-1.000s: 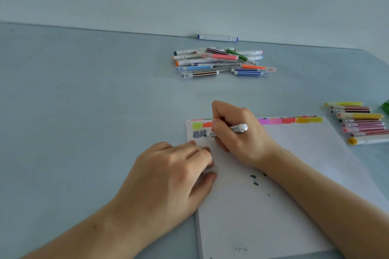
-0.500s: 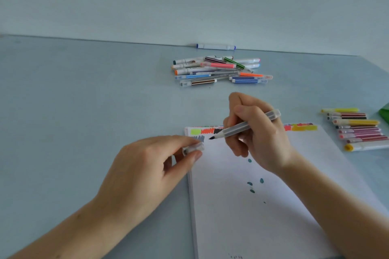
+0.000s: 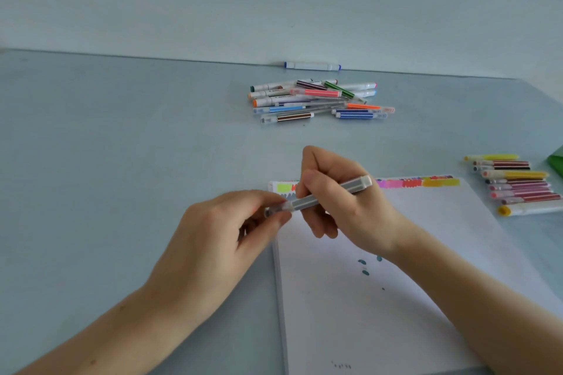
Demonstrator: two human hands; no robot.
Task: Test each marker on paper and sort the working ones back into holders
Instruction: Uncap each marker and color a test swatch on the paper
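Clear plastic cap (image 3: 275, 210), apart from tip half a second ago, now seated on grey striped marker (image 3: 327, 194). My left hand (image 3: 219, 240) pinches cap; my right hand (image 3: 338, 198) grips barrel, above white paper pad (image 3: 396, 298) top-left corner. Grey test done; sorting next.

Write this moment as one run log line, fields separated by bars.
step: capping | right hand: holds grey marker | left hand: pinches cap at marker tip | paper: colour swatches along far edge
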